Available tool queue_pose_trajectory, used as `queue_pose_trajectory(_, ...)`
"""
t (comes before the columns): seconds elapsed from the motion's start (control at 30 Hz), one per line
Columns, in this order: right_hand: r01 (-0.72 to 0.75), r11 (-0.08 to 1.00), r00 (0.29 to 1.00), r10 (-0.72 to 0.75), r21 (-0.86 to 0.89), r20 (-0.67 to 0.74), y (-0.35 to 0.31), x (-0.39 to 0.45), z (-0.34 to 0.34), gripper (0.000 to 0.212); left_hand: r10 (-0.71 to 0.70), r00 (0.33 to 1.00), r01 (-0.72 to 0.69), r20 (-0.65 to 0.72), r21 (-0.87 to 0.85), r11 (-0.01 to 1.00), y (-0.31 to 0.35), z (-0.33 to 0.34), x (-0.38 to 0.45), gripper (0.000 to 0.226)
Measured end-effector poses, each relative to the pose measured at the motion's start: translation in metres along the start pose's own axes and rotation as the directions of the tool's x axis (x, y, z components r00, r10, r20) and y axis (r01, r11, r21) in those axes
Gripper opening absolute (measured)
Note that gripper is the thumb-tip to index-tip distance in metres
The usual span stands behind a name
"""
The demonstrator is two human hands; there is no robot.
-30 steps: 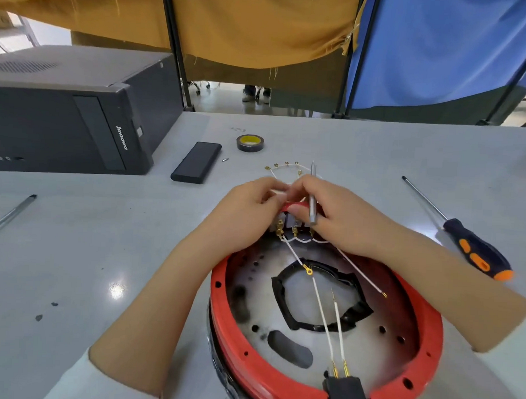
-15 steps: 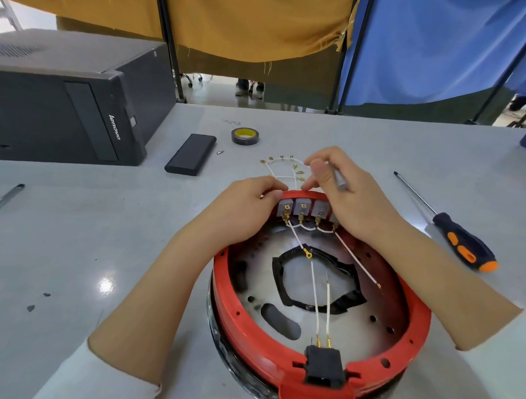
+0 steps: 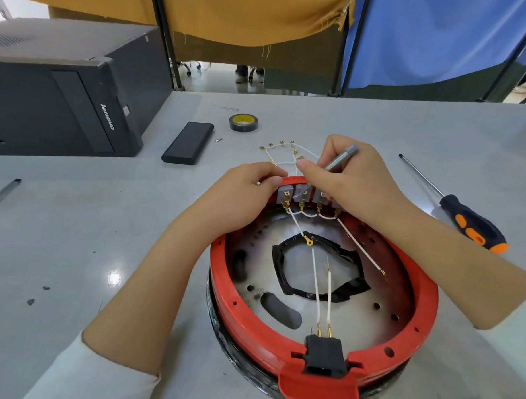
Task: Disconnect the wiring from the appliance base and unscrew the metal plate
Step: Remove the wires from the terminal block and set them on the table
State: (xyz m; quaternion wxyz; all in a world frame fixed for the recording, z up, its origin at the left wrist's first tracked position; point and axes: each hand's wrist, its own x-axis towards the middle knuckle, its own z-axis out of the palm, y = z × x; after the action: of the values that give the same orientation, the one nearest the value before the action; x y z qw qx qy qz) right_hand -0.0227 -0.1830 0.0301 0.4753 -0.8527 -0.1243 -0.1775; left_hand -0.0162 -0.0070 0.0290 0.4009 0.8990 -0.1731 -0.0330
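Observation:
The round appliance base with a red rim (image 3: 223, 275) lies upside down on the grey table, its metal plate (image 3: 381, 290) showing inside. Grey terminal blocks (image 3: 303, 192) sit at the far rim, with white wires (image 3: 315, 275) running to a black plug socket (image 3: 325, 355) at the near rim. My left hand (image 3: 244, 195) grips the far rim beside the blocks. My right hand (image 3: 352, 181) holds a thin silver tool (image 3: 342, 157), its tip down at the blocks. A loose white wire harness (image 3: 280, 152) lies just beyond the rim.
An orange-and-black screwdriver (image 3: 469, 221) lies to the right. A black flat case (image 3: 188, 142), a small screw (image 3: 217, 140) and a roll of tape (image 3: 243, 122) lie beyond the base. A black computer tower (image 3: 65, 97) stands at the left, a metal rod (image 3: 2, 191) near it.
My right hand has shifted the silver tool from upright to a slant with its tip at the terminal blocks. The view has moved closer; my left hand stays on the rim.

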Motion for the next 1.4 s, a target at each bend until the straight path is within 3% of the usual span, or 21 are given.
queue_pose_trajectory(0.43, -0.003, 1.0, 0.997, 0.004, -0.004, 0.076, 0.0, 0.002, 0.001, 0.032, 0.005, 1.0, -0.005, -0.006, 0.013, 1.0, -0.003, 0.002, 0.001, 0.026)
queue_pose_trajectory(0.63, -0.152, 0.988, 0.974, 0.148, 0.013, 0.172, -0.003, 0.014, 0.002, 0.03, -0.007, 1.0, 0.008, -0.006, 0.012, 1.0, -0.001, 0.002, 0.001, 0.027)
queue_pose_trajectory(0.73, -0.157, 0.98, 0.947, 0.185, -0.124, 0.264, -0.005, 0.022, 0.005, 0.024, 0.0, 1.0, 0.0, -0.009, 0.008, 1.0, -0.001, 0.002, 0.002, 0.025)
queue_pose_trajectory(0.83, 0.017, 0.936, 0.984, 0.047, -0.351, 0.174, -0.006, 0.018, 0.021, 0.027, 0.014, 1.0, -0.013, -0.02, 0.013, 1.0, -0.002, 0.002, 0.002, 0.024)
queue_pose_trajectory(1.0, -0.083, 0.995, 0.993, 0.078, -0.057, -0.085, -0.001, 0.023, 0.01, 0.024, 0.011, 1.0, -0.011, -0.019, 0.0, 1.0, -0.003, 0.002, 0.002, 0.026)
queue_pose_trajectory(1.17, -0.034, 0.994, 0.999, 0.038, -0.103, 0.039, -0.003, 0.019, 0.013, 0.027, 0.018, 1.0, -0.017, -0.024, 0.021, 1.0, -0.003, 0.002, 0.003, 0.026)
queue_pose_trajectory(1.4, -0.011, 0.993, 1.0, 0.014, -0.114, 0.025, 0.001, 0.02, 0.012, 0.03, 0.027, 0.999, -0.026, -0.032, 0.036, 0.999, -0.004, 0.001, 0.004, 0.027)
